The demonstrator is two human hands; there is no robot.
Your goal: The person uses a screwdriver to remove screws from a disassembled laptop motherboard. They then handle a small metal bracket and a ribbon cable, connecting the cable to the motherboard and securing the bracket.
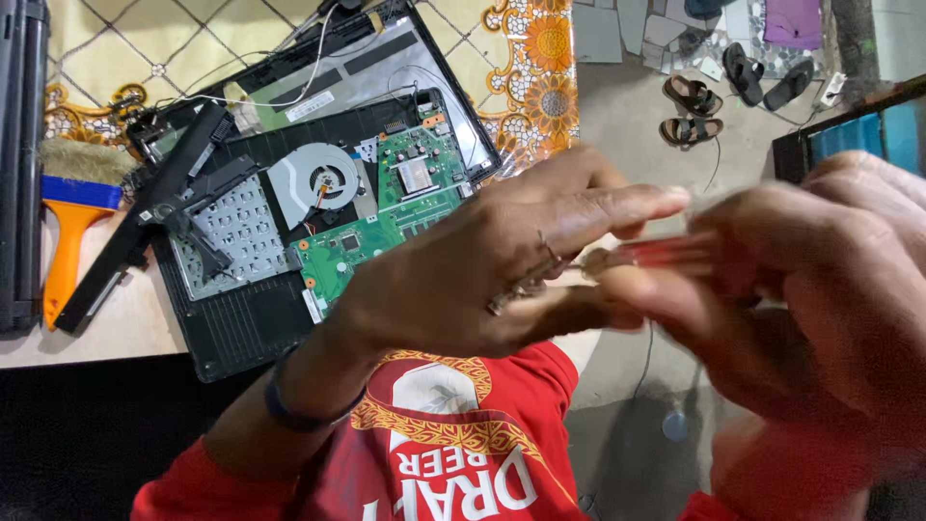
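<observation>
My left hand [502, 260] is raised close to the camera, fingers pinched together around the thin metal tip of a screwdriver [666, 253]. My right hand [830, 280], blurred, is wrapped around the screwdriver's red translucent handle. Both hands hover above the table edge. Behind them lies an opened laptop [318, 212] with its green circuit board [386, 212], round cooling fan [323, 178] and metal keyboard backing exposed.
An orange-handled brush with a blue band [72, 217] lies at the table's left. A black bar-shaped part [135, 232] rests across the laptop's left side. White cables [299, 92] trail over the lid. Sandals [719, 87] sit on the floor beyond the table.
</observation>
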